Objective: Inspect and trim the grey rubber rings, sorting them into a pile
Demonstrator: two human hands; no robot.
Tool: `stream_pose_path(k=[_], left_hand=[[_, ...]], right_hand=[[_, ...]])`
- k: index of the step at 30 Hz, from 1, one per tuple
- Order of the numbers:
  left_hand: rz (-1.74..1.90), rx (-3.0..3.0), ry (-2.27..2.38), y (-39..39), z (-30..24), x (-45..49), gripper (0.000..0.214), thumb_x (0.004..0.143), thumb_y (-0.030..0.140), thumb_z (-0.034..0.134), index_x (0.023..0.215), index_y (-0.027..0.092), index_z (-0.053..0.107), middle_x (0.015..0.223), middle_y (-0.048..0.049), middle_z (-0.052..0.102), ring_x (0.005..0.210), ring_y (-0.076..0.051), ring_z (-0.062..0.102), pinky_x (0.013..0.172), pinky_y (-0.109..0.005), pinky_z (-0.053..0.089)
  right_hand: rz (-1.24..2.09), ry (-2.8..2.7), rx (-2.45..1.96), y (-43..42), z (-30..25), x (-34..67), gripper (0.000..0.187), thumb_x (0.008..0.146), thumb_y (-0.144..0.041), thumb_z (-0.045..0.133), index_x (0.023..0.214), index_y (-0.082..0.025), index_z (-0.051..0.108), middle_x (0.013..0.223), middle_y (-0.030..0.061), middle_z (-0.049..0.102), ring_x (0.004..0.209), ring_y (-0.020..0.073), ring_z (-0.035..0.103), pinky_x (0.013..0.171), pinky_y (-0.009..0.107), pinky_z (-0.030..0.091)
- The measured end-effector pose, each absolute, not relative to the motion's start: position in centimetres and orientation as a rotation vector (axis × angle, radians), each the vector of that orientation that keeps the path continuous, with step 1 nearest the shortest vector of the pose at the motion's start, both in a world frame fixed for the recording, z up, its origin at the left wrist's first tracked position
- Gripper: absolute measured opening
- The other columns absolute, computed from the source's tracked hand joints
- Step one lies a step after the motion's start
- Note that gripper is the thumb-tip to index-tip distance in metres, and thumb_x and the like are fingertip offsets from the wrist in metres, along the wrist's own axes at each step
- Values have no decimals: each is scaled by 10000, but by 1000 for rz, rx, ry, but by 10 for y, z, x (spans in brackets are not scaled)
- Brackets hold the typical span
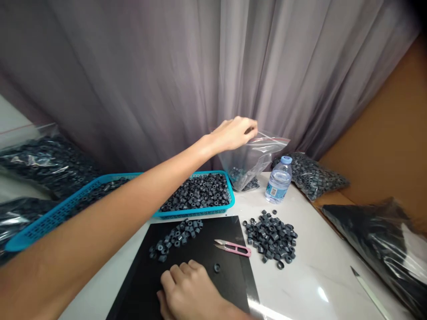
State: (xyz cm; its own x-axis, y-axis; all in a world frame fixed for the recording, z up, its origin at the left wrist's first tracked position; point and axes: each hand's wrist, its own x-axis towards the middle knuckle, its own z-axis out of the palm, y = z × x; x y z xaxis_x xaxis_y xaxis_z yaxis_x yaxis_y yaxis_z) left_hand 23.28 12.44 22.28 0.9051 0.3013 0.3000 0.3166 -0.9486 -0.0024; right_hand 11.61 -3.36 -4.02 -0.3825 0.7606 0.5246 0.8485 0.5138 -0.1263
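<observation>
My left hand point(233, 133) reaches far across the table and pinches the top edge of a clear zip bag point(255, 160) with a red strip. The bag hangs open-topped with a few dark rings at its bottom. My right hand point(190, 289) rests on a black mat point(207, 262) near me, fingers curled under; what they hold, if anything, is hidden. A small heap of dark rings point(176, 240) and one loose ring point(217, 267) lie on the mat just beyond it. Pink thread snips point(233, 247) lie at the mat's right side.
A teal basket point(200, 214) full of rings stands behind the mat. Another ring pile point(271, 238) lies on the white table beside a water bottle point(278, 180). Filled plastic bags sit right point(313, 175), far right point(383, 240) and left point(43, 160). A blade point(370, 293) lies front right. A curtain hangs behind.
</observation>
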Motion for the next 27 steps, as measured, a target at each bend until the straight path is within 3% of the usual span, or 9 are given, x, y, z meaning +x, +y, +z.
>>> stream_pose_path(k=[1,3,6,9,13,16,18,22,27], left_hand=[[-784,-2958,-447,111,220,216,318,975,261,391,1126,183,660,1122,-86,656,975,-213,587,880,-328,401],[-1098,-2896,-433,84,205,175,274,987,247,392,1073,193,647,1045,-62,642,938,-202,581,886,-316,396],[-1057,-2909,-604,55,161,107,223,990,281,427,930,221,634,893,-28,638,839,-202,569,902,-338,384],[-933,-3023,-844,46,99,45,187,970,286,480,851,243,618,868,-22,661,837,-218,586,888,-355,394],[-841,-3027,-1203,51,25,-6,187,939,384,550,1067,273,630,1108,-49,677,1088,-267,592,1016,-411,387],[-811,-2984,-1344,54,-5,-22,532,852,505,654,1316,271,541,1346,-91,593,1268,-309,510,1103,-468,353],[-797,-3025,-1409,56,-12,-25,685,819,562,673,1406,274,472,1438,-104,537,1336,-315,468,1142,-482,330],[-787,-3244,-1427,65,-14,-25,766,810,569,680,1480,315,408,1545,-74,455,1425,-300,400,1194,-466,288],[-812,-3421,-1358,72,-14,-22,713,820,525,690,1468,360,442,1542,-19,474,1426,-279,416,1199,-427,295]], right_hand=[[-212,-2228,-1317,-36,-40,117,124,900,-295,575,880,-185,521,807,17,621,681,199,589,644,363,526],[-170,-2234,-1322,-40,-38,120,103,917,-282,559,897,-188,522,824,19,634,700,200,603,671,361,522],[-86,-2268,-1349,-42,-29,125,67,938,-250,549,914,-193,526,844,22,650,714,201,619,676,347,511],[-70,-2221,-1455,-36,-13,139,68,944,-213,567,885,-201,534,851,32,652,760,210,632,640,317,495],[-125,-2077,-1612,-20,5,172,75,994,-199,496,949,-180,552,958,107,642,897,267,625,765,390,517],[-95,-2099,-1594,-11,3,193,112,1002,-280,514,1037,-182,557,1004,115,637,977,287,620,811,422,537],[-63,-2144,-1552,-7,-3,199,252,983,-315,561,1187,-170,534,1114,133,629,1066,300,608,893,460,536],[21,-2203,-1487,2,-15,201,474,960,-320,608,1378,-161,452,1246,149,586,1203,308,546,1024,512,487],[196,-2200,-1429,11,-20,194,513,968,-295,607,1423,-151,419,1208,119,582,1140,234,585,978,392,539]])
